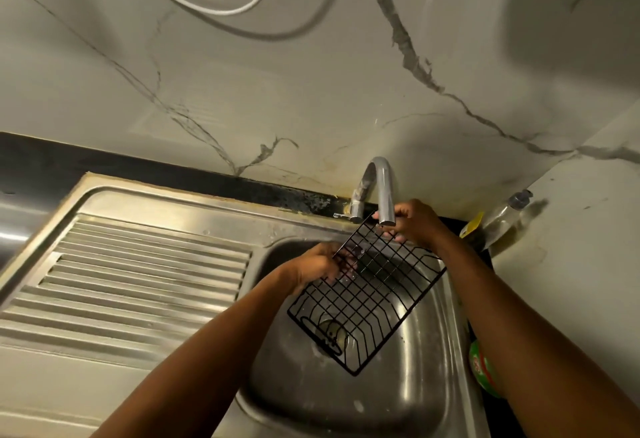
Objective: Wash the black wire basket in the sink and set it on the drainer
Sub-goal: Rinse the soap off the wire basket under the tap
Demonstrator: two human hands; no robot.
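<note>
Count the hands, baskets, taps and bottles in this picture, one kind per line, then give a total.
2 hands: left hand, right hand
1 basket
1 tap
1 bottle
Total: 5

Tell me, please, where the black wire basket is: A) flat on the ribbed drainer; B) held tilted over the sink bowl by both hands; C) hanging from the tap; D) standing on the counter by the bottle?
B: the left hand and right hand both grip the black wire basket at its upper end, slanted over the sink bowl beneath the tap spout.
</note>
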